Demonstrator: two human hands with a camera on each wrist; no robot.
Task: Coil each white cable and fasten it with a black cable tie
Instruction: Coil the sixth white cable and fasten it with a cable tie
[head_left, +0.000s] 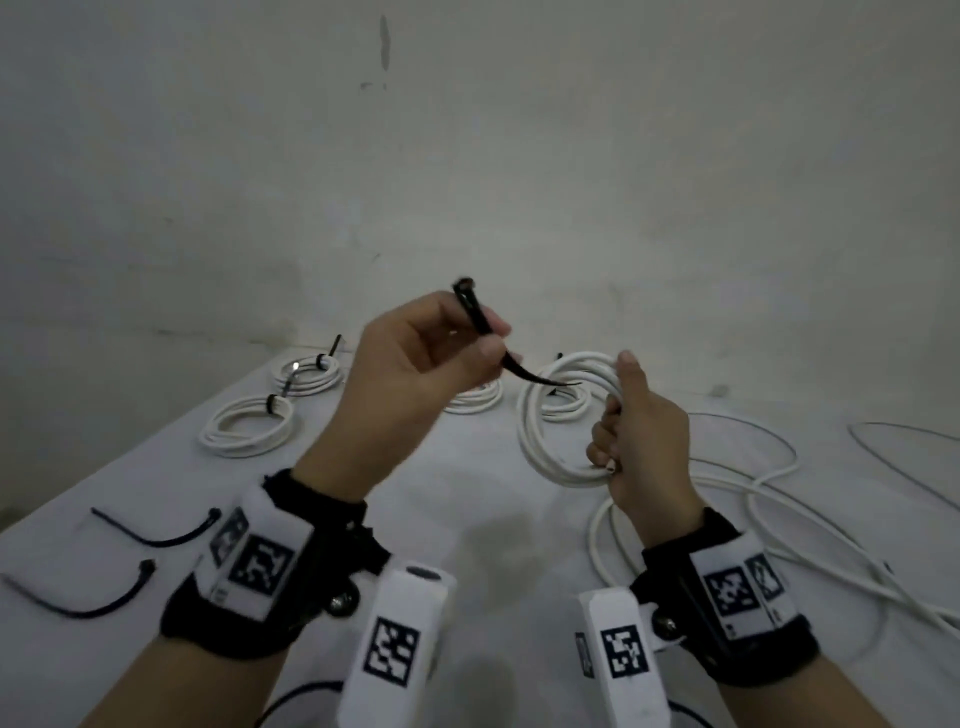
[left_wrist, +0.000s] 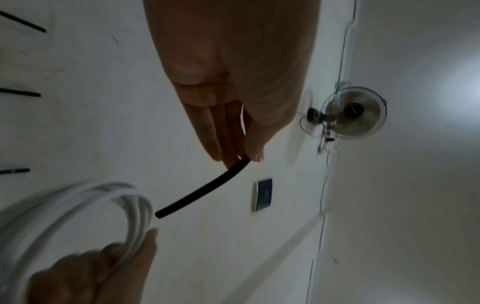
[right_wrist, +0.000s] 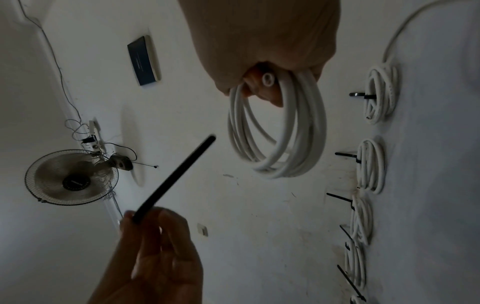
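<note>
Black cable ties (head_left: 156, 535) lie spare at the left of the white bench (head_left: 467, 499), with tied coils (head_left: 244, 426) further back, and the left hand (head_left: 410, 374) pinches another black tie (head_left: 480, 325) between thumb and fingertips, its pointed tail aimed at the cable coil (head_left: 561, 415) held upright just to the right. The right hand (head_left: 644, 431) has its grip curled tight round that coil's near side, with loose white cable (head_left: 779, 525) trailing on the bench beyond. If this grip slackens while the tail is threaded, I judge the turns could spring apart, or the tie might catch only some strands.
</note>
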